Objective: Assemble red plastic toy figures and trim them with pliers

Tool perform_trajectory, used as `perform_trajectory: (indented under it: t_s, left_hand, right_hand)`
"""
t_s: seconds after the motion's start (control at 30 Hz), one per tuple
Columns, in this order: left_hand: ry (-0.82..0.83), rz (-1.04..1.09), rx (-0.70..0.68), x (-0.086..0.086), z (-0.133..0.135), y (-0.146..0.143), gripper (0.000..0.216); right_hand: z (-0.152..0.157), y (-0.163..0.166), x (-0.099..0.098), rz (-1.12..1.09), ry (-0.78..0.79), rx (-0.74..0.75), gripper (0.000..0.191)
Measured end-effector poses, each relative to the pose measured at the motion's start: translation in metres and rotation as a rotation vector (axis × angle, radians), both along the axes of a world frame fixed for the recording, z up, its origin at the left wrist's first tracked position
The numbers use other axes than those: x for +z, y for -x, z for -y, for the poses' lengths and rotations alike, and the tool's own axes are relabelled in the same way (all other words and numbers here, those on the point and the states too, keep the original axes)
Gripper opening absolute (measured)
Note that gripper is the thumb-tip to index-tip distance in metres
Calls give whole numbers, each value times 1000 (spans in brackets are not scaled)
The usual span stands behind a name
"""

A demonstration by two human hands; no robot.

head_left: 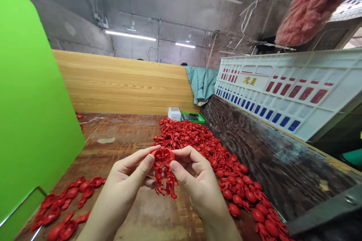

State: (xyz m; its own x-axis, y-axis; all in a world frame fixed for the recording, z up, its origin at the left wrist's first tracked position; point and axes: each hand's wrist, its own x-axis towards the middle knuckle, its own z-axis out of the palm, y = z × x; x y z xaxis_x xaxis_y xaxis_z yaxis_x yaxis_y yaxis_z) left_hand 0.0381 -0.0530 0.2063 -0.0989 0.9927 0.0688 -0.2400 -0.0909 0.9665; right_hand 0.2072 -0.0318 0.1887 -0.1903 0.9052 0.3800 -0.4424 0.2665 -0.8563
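Two red plastic figure halves (164,157), with hollow rounded heads and small limbs, are held up side by side above the table. My left hand (132,173) pinches the left one by its head between thumb and fingers. With thumb and fingers closed, my right hand (195,175) grips the right one at its edge. The heads touch or nearly touch, hollow sides toward me. Whether they are joined I cannot tell. To the right lies a large heap of similar red figure pieces (192,135). A smaller group of red pieces (72,194) lies at left.
A bright green panel (34,83) stands at left, a wooden board (127,83) at the back. A white crate (283,90) sits on the dark ledge at right. White cards (174,113) and a green tray (195,118) lie behind the heap on the brown table (124,131).
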Motion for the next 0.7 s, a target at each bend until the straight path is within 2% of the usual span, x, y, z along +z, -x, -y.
perform_trajectory:
  t_s: [0.23, 0.47, 0.7]
  left_hand:
    - [26, 20, -5, -3, -1, -3, 55]
    - [-96, -169, 58, 2, 2, -8, 50]
    - [-140, -232, -9, 9, 8, -4, 44]
  right_hand:
    - [-1, -7, 2, 32, 19, 19, 34]
    - [-3, -8, 6, 57, 27, 24, 36]
    - [-3, -6, 8, -11, 8, -2, 30]
